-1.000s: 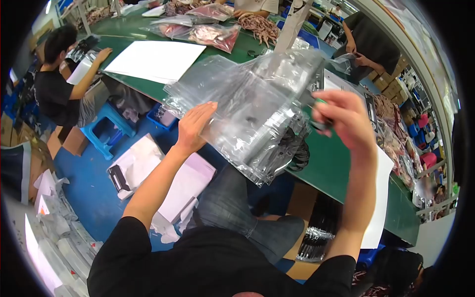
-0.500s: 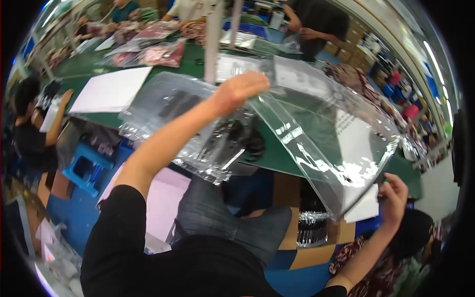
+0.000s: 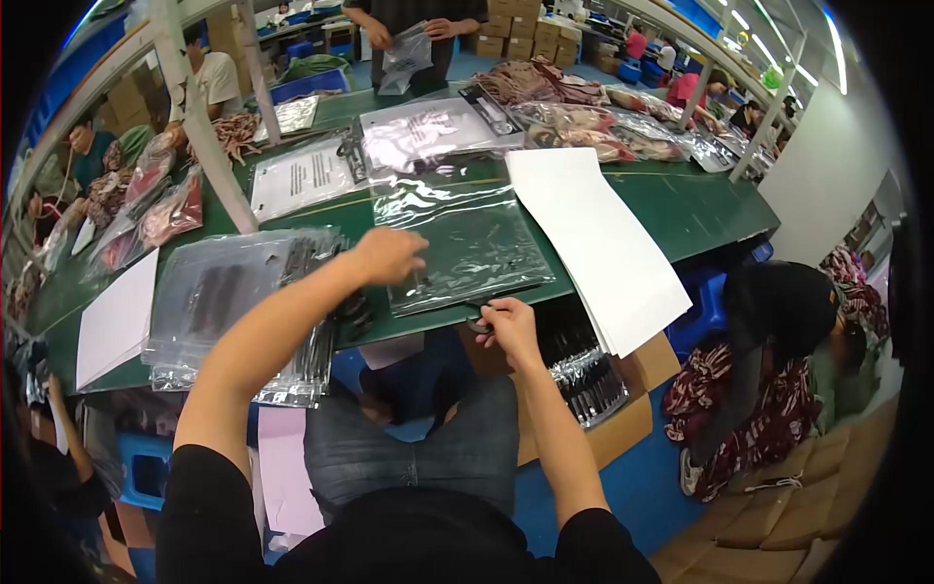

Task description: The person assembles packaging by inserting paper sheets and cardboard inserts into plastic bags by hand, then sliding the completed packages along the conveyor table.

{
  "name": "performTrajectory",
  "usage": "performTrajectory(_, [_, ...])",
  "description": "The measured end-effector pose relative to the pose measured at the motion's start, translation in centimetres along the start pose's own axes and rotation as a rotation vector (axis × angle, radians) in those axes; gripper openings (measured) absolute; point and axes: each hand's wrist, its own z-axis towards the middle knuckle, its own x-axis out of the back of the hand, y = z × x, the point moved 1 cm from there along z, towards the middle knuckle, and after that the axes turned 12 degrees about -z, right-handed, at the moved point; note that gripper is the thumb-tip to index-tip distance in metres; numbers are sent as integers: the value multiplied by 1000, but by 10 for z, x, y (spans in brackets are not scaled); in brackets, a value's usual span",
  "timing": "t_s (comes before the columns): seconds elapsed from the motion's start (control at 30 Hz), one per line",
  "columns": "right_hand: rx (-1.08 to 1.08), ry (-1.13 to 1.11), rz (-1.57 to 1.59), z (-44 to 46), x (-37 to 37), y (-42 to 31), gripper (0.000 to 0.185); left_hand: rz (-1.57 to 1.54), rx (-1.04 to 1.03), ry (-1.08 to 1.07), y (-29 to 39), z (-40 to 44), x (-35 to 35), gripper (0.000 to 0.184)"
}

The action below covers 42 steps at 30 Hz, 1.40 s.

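A clear plastic bag (image 3: 467,238) lies flat on the green table in front of me, its near edge close to the table's front. My left hand (image 3: 387,256) hovers over the bag's left side, fingers loosely bent and apart, holding nothing that I can see. At the near edge, the fingers of my right hand (image 3: 511,329) are closed on a small black loop-shaped thing (image 3: 479,323), whose exact kind I cannot make out. Left of my left hand lies a stack of clear bags (image 3: 224,292) with dark strips. White sheets (image 3: 593,234) lie to the right.
Printed clear packs (image 3: 423,131) lie beyond the bag. A white post (image 3: 199,127) rises from the table (image 3: 671,209). Below on the right is an open cardboard box (image 3: 637,419) holding shiny black-and-clear packs. Other people stand or sit around; one crouches at right.
The bag, held up and stretched between both hands before, now lies flat on the table. My left hand has let go of it; my right hand has moved left and inward. The view has turned right.
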Motion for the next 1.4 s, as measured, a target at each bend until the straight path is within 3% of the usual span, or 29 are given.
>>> performTrajectory(0.03, [21, 0, -39, 0, 0, 1, 23, -4, -7, 1, -2, -2, -21, 42])
performTrajectory(0.1, [47, 11, -74, 1, -2, 5, 23, 0, -64, 201, -13, -4, -57, 46])
performTrajectory(0.13, [56, 10, -76, 2, -2, 9, 24, -1, -76, 198, -6, -6, -59, 46])
performTrajectory(0.23, [87, 13, -79, 4, -7, 12, 25, 30, 151, 173, 9, -7, -51, 54])
performTrajectory(0.4, [77, 39, -81, -1, -20, 13, 27, -28, 199, 134, 10, -1, -41, 52])
performTrajectory(0.5, [99, 56, -91, 0, -15, 11, 28, -227, 347, -25, 17, 6, -34, 43])
performTrajectory(0.67, [75, 39, -54, 4, -22, 17, 30, -245, 330, -150, 61, -21, -37, 29])
performTrajectory(0.73, [94, 57, -8, 6, -20, 27, 33, 150, 128, -18, 86, -49, -60, 32])
performTrajectory(0.9, [162, -7, -270, -30, -2, 13, 30, 84, 39, 242, 104, -93, -97, 39])
performTrajectory(1.0, [287, -71, -912, -63, 25, -9, 23, 63, 11, 334, 108, -106, -97, 42])
performTrajectory(1.03, [281, -75, -919, -71, 21, -20, 23, 61, 5, 361, 114, -109, -97, 42])
performTrajectory(1.13, [539, 204, -545, -79, 13, -64, 17, 58, -33, 405, 125, -113, -95, 44])
performTrajectory(1.17, [534, 221, -545, -67, 7, -61, 17, 43, -16, 411, 127, -113, -94, 44])
performTrajectory(1.23, [835, 292, -680, -29, -6, -44, 14, 14, 17, 432, 129, -111, -92, 44])
performTrajectory(1.4, [956, 227, -734, -12, -9, 8, 14, -62, 56, 438, 113, -101, -98, 40])
